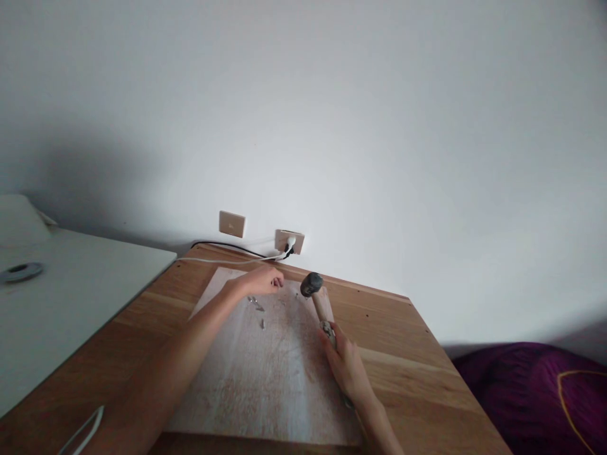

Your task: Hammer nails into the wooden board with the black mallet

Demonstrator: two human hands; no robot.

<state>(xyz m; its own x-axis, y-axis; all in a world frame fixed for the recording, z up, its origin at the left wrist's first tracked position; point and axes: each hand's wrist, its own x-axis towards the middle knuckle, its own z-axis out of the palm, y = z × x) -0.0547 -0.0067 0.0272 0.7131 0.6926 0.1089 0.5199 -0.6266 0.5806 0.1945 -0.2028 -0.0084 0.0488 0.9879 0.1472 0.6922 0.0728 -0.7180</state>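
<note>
Bare forearms [190,341] stretch in, and the right hand [348,363] is closed round a wooden-handled, black-headed mallet [321,304], head at eleven o'clock. Now the left hand [265,280] curls, hold impossible to tell, over a whitish, worn rectangular board [251,385]; small shiny pieces [258,304] lie at its six o'clock.

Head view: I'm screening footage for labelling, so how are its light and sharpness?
Head view: soft, dim light, the wall brightest around its middle, with a diffuse shadow at left; same head view: the mallet is recognisable, but the small pieces near the left hand are too soft to identify.
</note>
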